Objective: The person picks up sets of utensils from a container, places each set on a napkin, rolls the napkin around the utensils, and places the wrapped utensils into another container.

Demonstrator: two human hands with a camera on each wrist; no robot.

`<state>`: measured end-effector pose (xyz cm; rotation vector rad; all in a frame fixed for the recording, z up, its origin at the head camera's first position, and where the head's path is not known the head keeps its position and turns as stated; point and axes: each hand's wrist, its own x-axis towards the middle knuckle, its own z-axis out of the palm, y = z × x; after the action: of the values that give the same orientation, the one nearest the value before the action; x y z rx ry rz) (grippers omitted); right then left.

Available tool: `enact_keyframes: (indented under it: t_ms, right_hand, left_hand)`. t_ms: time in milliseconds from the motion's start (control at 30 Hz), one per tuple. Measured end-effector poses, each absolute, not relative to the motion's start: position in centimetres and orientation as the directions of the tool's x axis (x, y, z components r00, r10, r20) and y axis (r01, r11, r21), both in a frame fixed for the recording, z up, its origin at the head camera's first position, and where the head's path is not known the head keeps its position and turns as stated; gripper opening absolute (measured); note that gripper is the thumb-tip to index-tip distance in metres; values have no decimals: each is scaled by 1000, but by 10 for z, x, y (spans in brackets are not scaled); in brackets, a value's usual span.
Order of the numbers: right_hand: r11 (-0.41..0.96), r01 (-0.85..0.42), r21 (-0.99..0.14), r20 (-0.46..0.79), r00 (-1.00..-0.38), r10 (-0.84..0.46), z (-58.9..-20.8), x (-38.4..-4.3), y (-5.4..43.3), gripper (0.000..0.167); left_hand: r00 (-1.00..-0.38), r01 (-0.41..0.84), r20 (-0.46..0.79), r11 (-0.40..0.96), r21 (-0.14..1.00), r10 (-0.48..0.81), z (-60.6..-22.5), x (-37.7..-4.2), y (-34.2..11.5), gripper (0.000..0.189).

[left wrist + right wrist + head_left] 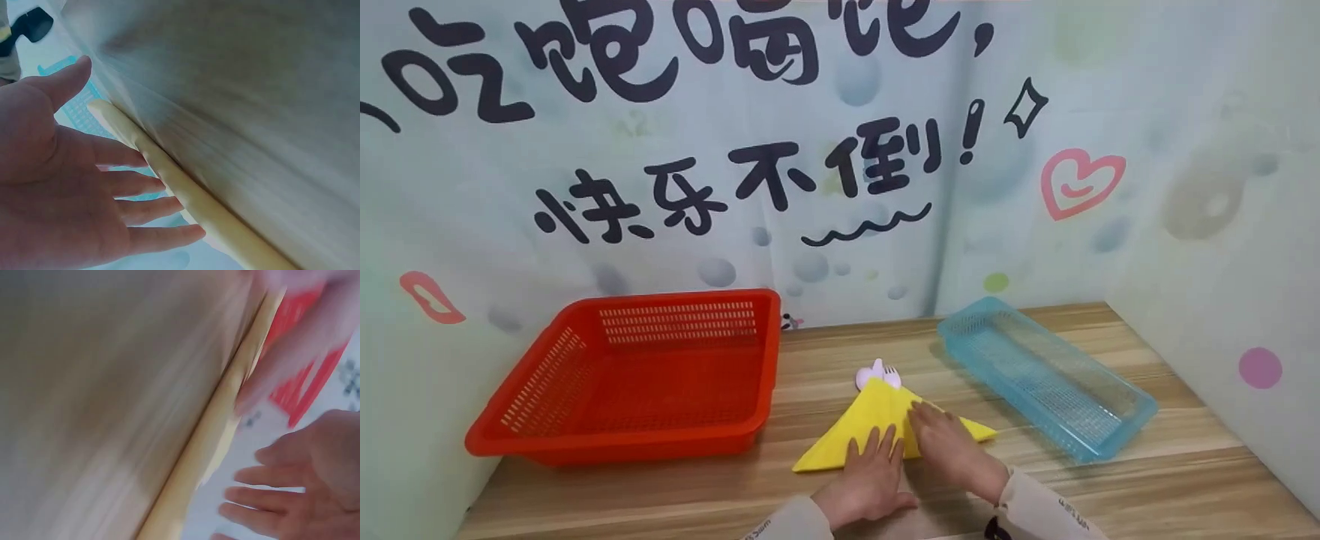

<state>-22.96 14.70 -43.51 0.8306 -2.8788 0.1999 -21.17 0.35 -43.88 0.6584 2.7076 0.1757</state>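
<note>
A yellow cloth (851, 437), folded into a triangle, lies on the table with its tip pointing to the wall. My left hand (868, 478) rests on its near left part, fingers straight and spread. On its right part lies my right hand (952, 451), its fingers extended over the fabric. Beyond the tip, the heads of a pale pink spoon (865, 378) and fork (892, 374) stick out; the rest of them is hidden. In the left wrist view the fingertips (194, 232) meet the edge of the cloth (169, 169). The right wrist view is blurred.
A large red basket (769, 375) stands to the left on the wood-grain table (1170, 487). To the right, a long blue basket (1110, 446) lies at an angle. Behind is a printed wall sheet (870, 270), and another wall closes the right side.
</note>
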Motion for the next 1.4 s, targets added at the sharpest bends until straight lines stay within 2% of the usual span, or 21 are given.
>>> enact_keyframes:
  t_ms: [133, 267, 400, 633, 800, 933, 1100, 1200, 1267, 1400]
  right_hand:
    - [847, -523, -95, -27, -849, -528, -439, -223, 142, 39]
    - [851, -519, -82, -75, -848, -524, -447, -227, 144, 39]
    - [845, -527, -90, -82, -842, -534, -440, -222, 145, 38]
    - [796, -605, 17, -38, -796, -604, -437, -219, 150, 35]
    - [804, -589, 80, -104, -807, -581, -435, -215, 150, 38]
    - [808, -575, 125, -128, -817, -562, -433, -213, 150, 35]
    - [745, -643, 179, -6, -758, -652, -434, -213, 154, 22]
    - [720, -661, 209, 50, -729, -683, -435, -208, 160, 20]
    - [741, -640, 203, 39, -751, -659, -437, -204, 164, 25]
    - [827, -535, 176, -25, -842, -539, -436, -197, 168, 30]
  left_hand:
    - [-829, 417, -312, 885, 205, 463, -438, -214, 4, 76]
    - [-827, 412, -312, 882, 231, 468, -437, -219, 3, 76]
    - [-823, 420, -304, 875, 242, 479, -438, -221, 1, 75]
    - [-790, 476, -313, 849, 229, 527, -437, -224, -1, 80]
    - [-770, 477, -338, 840, 259, 541, -438, -225, 0, 81]
    - [-773, 465, -345, 846, 261, 532, -439, -225, 1, 77]
    - [-785, 457, -340, 855, 245, 517, -438, -225, 2, 76]
    - [-787, 459, -335, 855, 242, 518, -437, -224, 3, 76]
    - [-787, 464, -332, 853, 238, 520, -437, -224, 3, 77]
    - [-788, 465, -329, 853, 237, 521, -437, -224, 2, 77]
